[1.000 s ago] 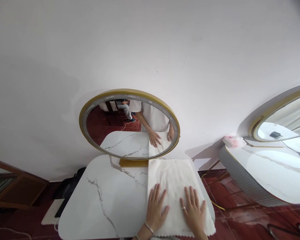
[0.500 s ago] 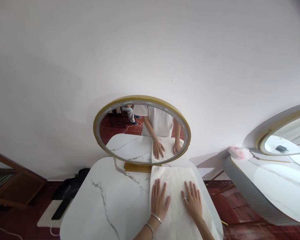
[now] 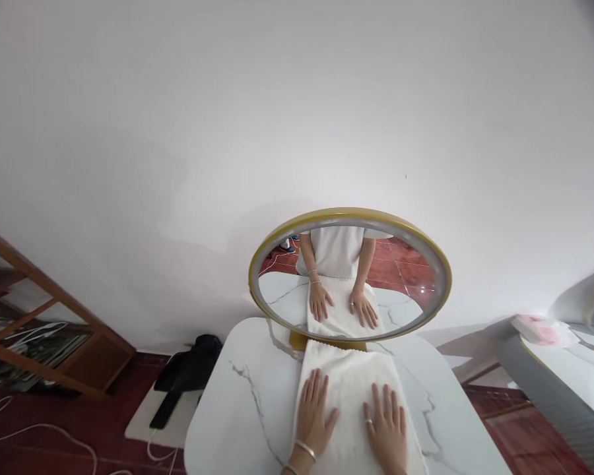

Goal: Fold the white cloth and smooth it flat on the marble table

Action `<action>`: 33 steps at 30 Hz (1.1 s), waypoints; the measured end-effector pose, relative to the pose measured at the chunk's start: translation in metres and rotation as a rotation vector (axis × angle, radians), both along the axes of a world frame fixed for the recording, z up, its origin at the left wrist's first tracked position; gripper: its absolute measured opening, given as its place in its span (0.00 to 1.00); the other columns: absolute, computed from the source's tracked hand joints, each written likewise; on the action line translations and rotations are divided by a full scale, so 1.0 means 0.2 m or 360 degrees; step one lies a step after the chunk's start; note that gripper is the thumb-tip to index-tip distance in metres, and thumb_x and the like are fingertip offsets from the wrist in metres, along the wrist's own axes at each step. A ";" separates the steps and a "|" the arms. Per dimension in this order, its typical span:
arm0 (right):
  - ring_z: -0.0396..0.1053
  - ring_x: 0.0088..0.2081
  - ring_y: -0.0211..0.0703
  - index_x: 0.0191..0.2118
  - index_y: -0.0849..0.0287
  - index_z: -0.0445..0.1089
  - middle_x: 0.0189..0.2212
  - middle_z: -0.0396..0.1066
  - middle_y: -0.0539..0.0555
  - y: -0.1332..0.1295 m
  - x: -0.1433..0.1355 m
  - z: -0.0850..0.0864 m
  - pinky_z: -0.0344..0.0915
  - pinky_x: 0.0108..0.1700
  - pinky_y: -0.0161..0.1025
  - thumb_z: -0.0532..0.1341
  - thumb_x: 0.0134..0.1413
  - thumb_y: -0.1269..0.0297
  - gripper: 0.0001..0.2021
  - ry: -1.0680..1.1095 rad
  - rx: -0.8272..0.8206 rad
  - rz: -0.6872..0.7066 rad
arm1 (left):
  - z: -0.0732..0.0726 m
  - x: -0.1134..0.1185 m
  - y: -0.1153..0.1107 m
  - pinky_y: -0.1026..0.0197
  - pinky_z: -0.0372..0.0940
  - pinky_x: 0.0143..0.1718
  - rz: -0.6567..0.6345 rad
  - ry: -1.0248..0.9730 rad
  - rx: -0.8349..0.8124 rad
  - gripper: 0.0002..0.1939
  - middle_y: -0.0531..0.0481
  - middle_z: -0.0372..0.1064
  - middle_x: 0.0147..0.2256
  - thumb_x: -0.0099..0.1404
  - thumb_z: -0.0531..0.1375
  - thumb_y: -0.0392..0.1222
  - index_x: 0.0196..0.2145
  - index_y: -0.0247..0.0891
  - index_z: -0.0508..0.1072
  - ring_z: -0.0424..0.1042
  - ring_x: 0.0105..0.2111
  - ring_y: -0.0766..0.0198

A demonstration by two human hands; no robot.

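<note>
A white towel point(image 3: 349, 369) lies spread on the marble-patterned table point(image 3: 232, 409), its far edge close to the mirror's gold base. My left hand point(image 3: 315, 415) rests flat on the towel's left side, fingers stretched forward, bracelets at the wrist. On the right side of the cloth, my right hand point(image 3: 387, 425) is also flat with fingers spread and a ring on one finger. Neither hand grips anything. Behind the towel stands an oval mirror point(image 3: 350, 212) in a gold frame, which reflects both hands, the cloth and a white shirt.
To the right, a second table point(image 3: 564, 376) carries a pink and white packet point(image 3: 544, 330) and part of another mirror. Left on the floor are a black bag point(image 3: 191, 363), a dark phone-like slab point(image 3: 165, 409) and white cables. A wooden shelf point(image 3: 94, 356) leans at the far left.
The view has turned left, so the table and mirror appear further right. Both hands stay flat on the towel, which now lies nearer the table's middle, with table surface showing on its right.
</note>
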State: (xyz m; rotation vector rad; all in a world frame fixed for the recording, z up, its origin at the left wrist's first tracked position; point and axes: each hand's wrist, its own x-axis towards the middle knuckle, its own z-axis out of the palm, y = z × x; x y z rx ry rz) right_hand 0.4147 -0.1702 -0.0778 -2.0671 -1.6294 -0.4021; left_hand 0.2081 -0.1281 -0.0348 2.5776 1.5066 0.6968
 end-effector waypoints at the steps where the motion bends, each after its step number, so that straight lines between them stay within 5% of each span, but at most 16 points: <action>1: 0.39 0.67 0.57 0.68 0.60 0.43 0.66 0.44 0.62 0.02 -0.06 0.00 0.45 0.62 0.60 0.37 0.62 0.48 0.33 0.0009 -0.0001 0.0013 | 0.00 -0.06 0.01 0.50 0.49 0.64 0.0022 0.0009 0.0002 0.36 0.49 0.38 0.67 0.67 0.51 0.53 0.67 0.43 0.40 0.44 0.66 0.55; 8: 0.37 0.68 0.55 0.67 0.62 0.46 0.67 0.43 0.63 0.13 -0.51 0.02 0.44 0.63 0.58 0.37 0.63 0.49 0.33 0.0090 -0.0014 0.0046 | 0.04 -0.49 0.08 0.49 0.51 0.63 0.0095 0.0099 -0.0046 0.35 0.49 0.37 0.67 0.67 0.52 0.52 0.67 0.45 0.42 0.44 0.66 0.55; 13: 0.35 0.68 0.59 0.67 0.59 0.48 0.68 0.39 0.62 0.18 -0.87 0.12 0.42 0.62 0.62 0.39 0.63 0.49 0.31 0.0121 -0.0062 0.0109 | 0.06 -0.83 0.14 0.48 0.52 0.62 0.0128 0.0189 -0.0038 0.35 0.46 0.41 0.67 0.67 0.52 0.51 0.67 0.43 0.43 0.45 0.66 0.54; 18: 0.40 0.67 0.56 0.67 0.44 0.41 0.68 0.41 0.53 0.19 -1.17 0.21 0.36 0.63 0.65 0.46 0.62 0.52 0.28 -0.0058 -0.0339 0.0833 | 0.06 -1.06 0.16 0.49 0.52 0.62 0.0184 0.0228 0.0033 0.34 0.45 0.42 0.67 0.68 0.52 0.50 0.67 0.43 0.43 0.45 0.66 0.54; 23: 0.44 0.66 0.55 0.67 0.43 0.40 0.67 0.43 0.52 0.17 -1.21 0.20 0.38 0.62 0.66 0.46 0.63 0.54 0.28 -0.0023 -0.0368 0.0825 | 0.06 -1.04 0.16 0.48 0.51 0.62 0.0224 0.0249 0.0114 0.34 0.44 0.41 0.67 0.68 0.51 0.48 0.67 0.41 0.42 0.44 0.66 0.53; 29: 0.50 0.65 0.52 0.67 0.42 0.43 0.65 0.50 0.51 0.09 -1.01 0.19 0.46 0.62 0.61 0.47 0.63 0.52 0.27 0.0122 -0.0337 0.0763 | 0.06 -0.86 0.15 0.49 0.51 0.62 0.0081 0.0220 0.0115 0.35 0.43 0.41 0.67 0.67 0.51 0.48 0.67 0.40 0.42 0.44 0.66 0.53; 33: 0.52 0.63 0.53 0.68 0.52 0.43 0.66 0.47 0.57 0.04 -0.88 0.16 0.56 0.58 0.53 0.44 0.64 0.49 0.30 0.0503 -0.0091 0.0293 | 0.05 -0.79 0.12 0.50 0.51 0.62 0.0062 0.0165 0.0106 0.34 0.47 0.41 0.67 0.67 0.52 0.49 0.67 0.43 0.44 0.46 0.65 0.54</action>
